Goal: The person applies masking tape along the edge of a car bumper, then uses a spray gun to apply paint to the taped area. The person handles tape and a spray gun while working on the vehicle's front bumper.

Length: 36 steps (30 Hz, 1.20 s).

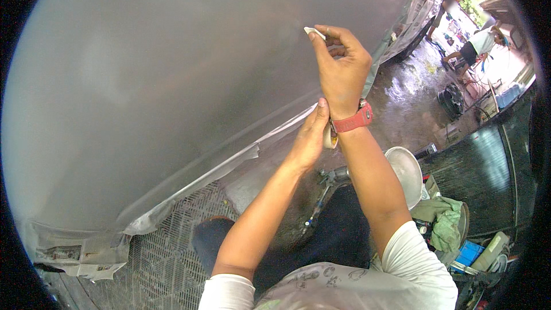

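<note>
A right hand (344, 66) pinches a small white piece (314, 30) before a gray panel (201, 80), seemingly light, pliable and best held by its edge, as the left hand (311, 132) holds a cream ring (329, 138) near the red watch (357, 119).

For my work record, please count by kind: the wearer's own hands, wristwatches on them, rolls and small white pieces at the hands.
Hands: 2 (left hand, right hand)
Red wristwatch: 1
Cream roll: 1
White piece: 1
Total: 5

The right wrist (346, 106) partly hides the left hand (309, 138) and cream ring (328, 139).
</note>
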Each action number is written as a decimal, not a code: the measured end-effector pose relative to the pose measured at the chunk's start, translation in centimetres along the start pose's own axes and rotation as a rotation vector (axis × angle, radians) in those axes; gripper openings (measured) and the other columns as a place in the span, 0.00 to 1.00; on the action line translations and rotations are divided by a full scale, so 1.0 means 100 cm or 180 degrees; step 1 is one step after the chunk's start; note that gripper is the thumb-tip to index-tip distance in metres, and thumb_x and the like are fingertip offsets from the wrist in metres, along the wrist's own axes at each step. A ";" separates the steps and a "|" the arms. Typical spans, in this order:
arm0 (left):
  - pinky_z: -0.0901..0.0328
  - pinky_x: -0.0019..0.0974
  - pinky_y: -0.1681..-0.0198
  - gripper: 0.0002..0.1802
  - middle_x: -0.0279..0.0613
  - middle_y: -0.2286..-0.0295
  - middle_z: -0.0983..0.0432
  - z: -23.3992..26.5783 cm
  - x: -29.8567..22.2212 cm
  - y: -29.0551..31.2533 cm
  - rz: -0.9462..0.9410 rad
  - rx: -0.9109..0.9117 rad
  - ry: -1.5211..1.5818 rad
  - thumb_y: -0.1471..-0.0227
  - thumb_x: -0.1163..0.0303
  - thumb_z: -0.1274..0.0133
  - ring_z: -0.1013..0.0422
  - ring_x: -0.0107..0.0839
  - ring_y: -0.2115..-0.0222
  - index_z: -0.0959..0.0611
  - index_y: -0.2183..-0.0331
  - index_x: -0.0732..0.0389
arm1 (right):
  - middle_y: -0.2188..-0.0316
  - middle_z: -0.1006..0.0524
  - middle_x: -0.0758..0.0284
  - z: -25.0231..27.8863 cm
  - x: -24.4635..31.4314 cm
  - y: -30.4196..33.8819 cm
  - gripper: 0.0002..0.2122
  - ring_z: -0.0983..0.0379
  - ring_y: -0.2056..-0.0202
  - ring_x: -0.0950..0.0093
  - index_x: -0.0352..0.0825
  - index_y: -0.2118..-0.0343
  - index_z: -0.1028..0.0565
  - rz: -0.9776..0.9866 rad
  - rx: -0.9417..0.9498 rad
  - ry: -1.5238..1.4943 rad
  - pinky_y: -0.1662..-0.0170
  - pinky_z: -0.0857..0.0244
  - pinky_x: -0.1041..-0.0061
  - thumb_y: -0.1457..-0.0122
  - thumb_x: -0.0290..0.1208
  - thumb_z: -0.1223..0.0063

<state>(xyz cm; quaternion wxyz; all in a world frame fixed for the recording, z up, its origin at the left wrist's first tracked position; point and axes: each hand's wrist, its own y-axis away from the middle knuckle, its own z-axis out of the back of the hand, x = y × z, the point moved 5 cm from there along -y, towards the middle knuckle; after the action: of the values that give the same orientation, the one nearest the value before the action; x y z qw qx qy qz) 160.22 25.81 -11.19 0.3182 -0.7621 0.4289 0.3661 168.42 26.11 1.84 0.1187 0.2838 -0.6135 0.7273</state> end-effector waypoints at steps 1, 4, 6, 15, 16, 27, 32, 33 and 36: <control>0.36 0.35 0.42 0.45 0.44 0.41 0.27 0.002 -0.001 0.000 0.0000 -0.0042 -0.0013 0.27 0.34 0.68 0.31 0.30 0.45 0.30 0.33 0.65 | 0.67 0.14 0.69 -0.002 -0.001 0.000 0.07 0.23 0.70 0.84 0.33 0.60 0.13 0.0039 0.0020 0.0037 0.66 0.29 0.82 0.40 0.23 0.30; 0.47 0.43 0.28 0.44 0.48 0.34 0.32 0.003 -0.002 -0.001 -0.0036 -0.0012 0.0116 0.27 0.36 0.68 0.37 0.39 0.33 0.30 0.33 0.65 | 0.68 0.14 0.69 -0.006 -0.001 0.000 0.07 0.24 0.71 0.85 0.33 0.60 0.13 0.0094 0.0023 0.0130 0.67 0.30 0.83 0.40 0.23 0.30; 0.38 0.34 0.49 0.44 0.42 0.45 0.26 0.005 -0.002 -0.003 -0.0069 0.0032 0.0091 0.27 0.34 0.68 0.32 0.29 0.50 0.28 0.35 0.64 | 0.68 0.14 0.69 -0.006 0.002 0.000 0.06 0.24 0.72 0.85 0.33 0.60 0.13 0.0090 0.0003 0.0195 0.68 0.31 0.84 0.40 0.23 0.30; 0.49 0.45 0.27 0.42 0.48 0.34 0.34 0.000 -0.006 -0.001 0.0073 0.0064 0.0224 0.25 0.39 0.69 0.40 0.39 0.32 0.30 0.33 0.66 | 0.69 0.14 0.64 -0.005 0.002 -0.002 0.05 0.18 0.70 0.75 0.34 0.63 0.13 0.0091 -0.0048 0.0187 0.65 0.27 0.75 0.43 0.24 0.31; 0.49 0.45 0.27 0.42 0.48 0.33 0.34 0.001 -0.006 -0.001 0.0066 0.0080 0.0243 0.26 0.39 0.69 0.40 0.39 0.32 0.30 0.33 0.65 | 0.69 0.14 0.64 -0.006 0.002 -0.001 0.05 0.18 0.70 0.75 0.34 0.63 0.13 0.0117 -0.0061 0.0162 0.65 0.27 0.75 0.43 0.24 0.31; 0.48 0.45 0.27 0.40 0.47 0.34 0.33 0.002 -0.006 -0.003 -0.0011 0.0113 0.0314 0.25 0.40 0.69 0.39 0.39 0.32 0.30 0.33 0.63 | 0.69 0.14 0.65 -0.008 0.004 -0.002 0.05 0.18 0.70 0.74 0.35 0.64 0.14 0.0151 0.0003 0.0210 0.66 0.28 0.75 0.44 0.22 0.32; 0.39 0.38 0.36 0.46 0.48 0.39 0.28 0.006 -0.003 -0.005 -0.0161 0.0056 0.0121 0.28 0.33 0.68 0.33 0.34 0.39 0.30 0.34 0.66 | 0.69 0.14 0.65 -0.009 0.006 -0.002 0.05 0.18 0.70 0.74 0.34 0.64 0.14 0.0202 0.0012 0.0244 0.67 0.28 0.75 0.44 0.22 0.32; 0.40 0.38 0.35 0.47 0.49 0.38 0.29 0.005 -0.003 -0.004 -0.0143 0.0067 0.0143 0.28 0.33 0.68 0.34 0.34 0.38 0.30 0.33 0.66 | 0.69 0.14 0.65 -0.009 0.006 -0.002 0.05 0.18 0.70 0.74 0.34 0.64 0.14 0.0207 0.0008 0.0248 0.67 0.28 0.75 0.44 0.22 0.32; 0.47 0.43 0.29 0.42 0.48 0.35 0.32 0.008 0.000 -0.005 -0.0060 0.0080 0.0256 0.26 0.38 0.69 0.38 0.38 0.33 0.30 0.33 0.64 | 0.69 0.14 0.64 -0.011 0.006 -0.001 0.05 0.18 0.70 0.74 0.34 0.64 0.14 0.0206 0.0002 0.0250 0.67 0.28 0.75 0.44 0.22 0.32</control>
<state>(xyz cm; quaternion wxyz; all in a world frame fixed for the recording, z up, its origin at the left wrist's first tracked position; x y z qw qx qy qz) 160.40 26.68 -11.50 0.3136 -0.7761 0.4388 0.3267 167.76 27.06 2.17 0.1191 0.2350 -0.6171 0.7415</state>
